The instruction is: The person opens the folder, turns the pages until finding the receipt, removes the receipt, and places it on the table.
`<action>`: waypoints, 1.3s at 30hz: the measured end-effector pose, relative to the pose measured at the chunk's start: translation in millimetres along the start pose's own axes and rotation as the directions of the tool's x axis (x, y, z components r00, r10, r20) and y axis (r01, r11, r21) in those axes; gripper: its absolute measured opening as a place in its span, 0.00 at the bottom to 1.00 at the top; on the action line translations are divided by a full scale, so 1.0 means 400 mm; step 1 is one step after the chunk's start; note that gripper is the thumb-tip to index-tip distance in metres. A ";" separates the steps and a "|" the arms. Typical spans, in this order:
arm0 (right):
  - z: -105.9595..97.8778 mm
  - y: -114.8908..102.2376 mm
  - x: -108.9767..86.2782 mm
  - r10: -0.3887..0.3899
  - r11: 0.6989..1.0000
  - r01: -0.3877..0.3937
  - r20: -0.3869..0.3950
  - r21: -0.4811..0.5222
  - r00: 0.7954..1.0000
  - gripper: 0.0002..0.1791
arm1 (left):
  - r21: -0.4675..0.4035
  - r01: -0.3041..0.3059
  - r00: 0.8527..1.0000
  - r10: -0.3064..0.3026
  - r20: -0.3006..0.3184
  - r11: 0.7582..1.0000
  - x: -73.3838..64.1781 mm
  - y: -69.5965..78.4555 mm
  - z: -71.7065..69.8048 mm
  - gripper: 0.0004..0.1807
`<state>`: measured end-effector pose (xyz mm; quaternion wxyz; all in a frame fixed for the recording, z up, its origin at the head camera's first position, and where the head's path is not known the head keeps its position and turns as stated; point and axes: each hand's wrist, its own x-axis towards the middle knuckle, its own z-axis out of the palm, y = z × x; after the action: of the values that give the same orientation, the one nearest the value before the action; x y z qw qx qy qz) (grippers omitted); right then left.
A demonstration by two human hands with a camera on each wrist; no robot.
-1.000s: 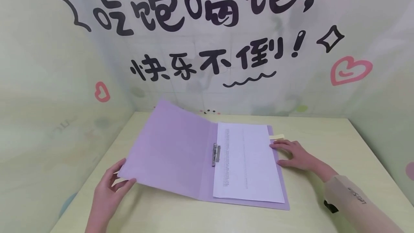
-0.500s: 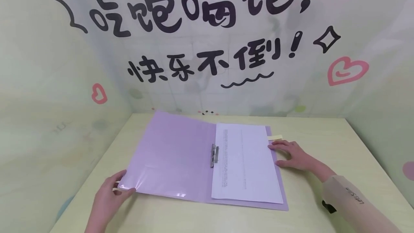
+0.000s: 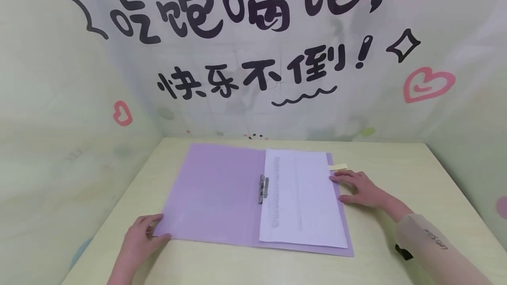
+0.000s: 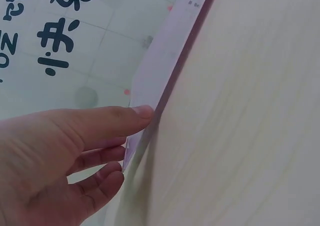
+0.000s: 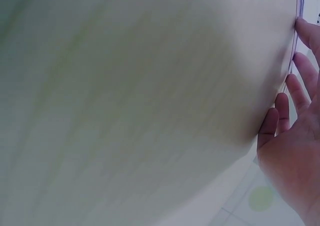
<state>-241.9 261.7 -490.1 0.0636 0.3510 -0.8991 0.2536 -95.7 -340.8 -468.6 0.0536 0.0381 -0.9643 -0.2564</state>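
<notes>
A purple folder [image 3: 214, 192] lies spread on the table, its cover folded out to the left. White printed sheets [image 3: 305, 201] rest on its right side, beside a metal clip [image 3: 262, 189] near the spine. My left hand [image 3: 140, 236] holds the cover's near left corner, thumb on the front edge and fingers at the side edge. In the left wrist view, the cover [image 4: 160, 71] slants slightly above the table at that hand. My right hand [image 3: 360, 190] rests along the folder's right edge, fingers loosely spread and fingertips touching it.
A pale yellow tab [image 3: 338, 167] sticks out from the folder's right edge. The light wood table [image 3: 380, 157] meets a printed fabric backdrop [image 3: 222, 118] at the back and both sides. A black item [image 3: 404, 252] shows under the right sleeve [image 3: 435, 241].
The folder's cover has swung down to the left, from raised to nearly flat. My left hand has lowered with it and shifted slightly right. The right hand has stayed in place.
</notes>
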 end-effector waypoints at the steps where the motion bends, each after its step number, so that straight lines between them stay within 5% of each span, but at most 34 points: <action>1: -0.001 0.001 0.000 0.007 1.000 -0.007 0.001 0.001 1.000 0.31 | 0.000 -0.022 1.000 0.022 -0.003 1.000 0.003 -0.004 0.004 0.35; 6: -0.004 0.002 0.000 0.042 0.999 -0.043 0.033 0.022 0.999 0.31 | 0.019 -0.152 0.988 0.152 -0.036 0.988 0.016 -0.024 0.014 0.33; 10: -0.002 0.001 -0.001 0.040 0.999 -0.041 0.042 0.022 0.998 0.31 | 0.102 -0.318 0.942 0.326 -0.081 0.943 0.031 -0.040 0.016 0.33; 12: 0.000 0.003 -0.003 0.033 0.999 -0.034 0.038 0.014 0.999 0.31 | 0.135 -0.350 0.932 0.359 -0.050 0.927 0.042 -0.042 0.012 0.33; 19: 0.000 0.008 -0.005 0.030 0.999 -0.031 0.034 0.010 0.999 0.31 | 0.051 -0.297 0.949 0.288 0.129 0.954 0.072 -0.026 -0.018 0.36; 39: -0.014 0.007 0.006 0.043 0.999 -0.045 0.077 0.021 0.996 0.32 | 0.004 -0.267 0.951 0.263 0.161 0.964 0.077 -0.020 -0.013 0.35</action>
<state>-245.9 265.0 -485.9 0.0197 0.3414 -0.9054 0.2516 -125.2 -353.4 -465.7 0.0098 -0.1117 -0.9651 -0.2367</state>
